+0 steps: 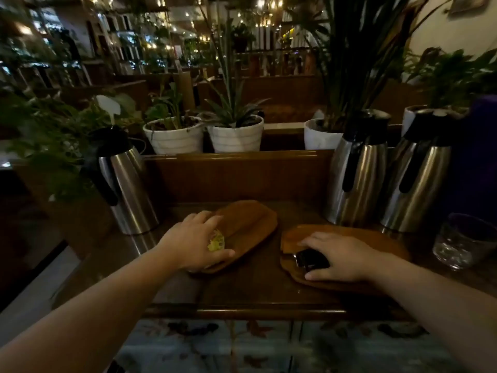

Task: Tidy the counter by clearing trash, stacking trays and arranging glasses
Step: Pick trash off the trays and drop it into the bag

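Left hand (195, 242) on oval wooden tray (251, 224).

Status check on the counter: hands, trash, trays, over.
Left hand closed on yellow-green wrapper over left tray. Right hand gripping dark wrapper on right tray. Trays unstacked; glass untouched.

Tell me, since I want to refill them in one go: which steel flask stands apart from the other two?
The flask at the counter's left end, beyond the left hand. The other two flasks stand side by side at the right.

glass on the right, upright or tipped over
Upright: the glass stands on its base on the counter, open rim facing up, beside the steel jugs.
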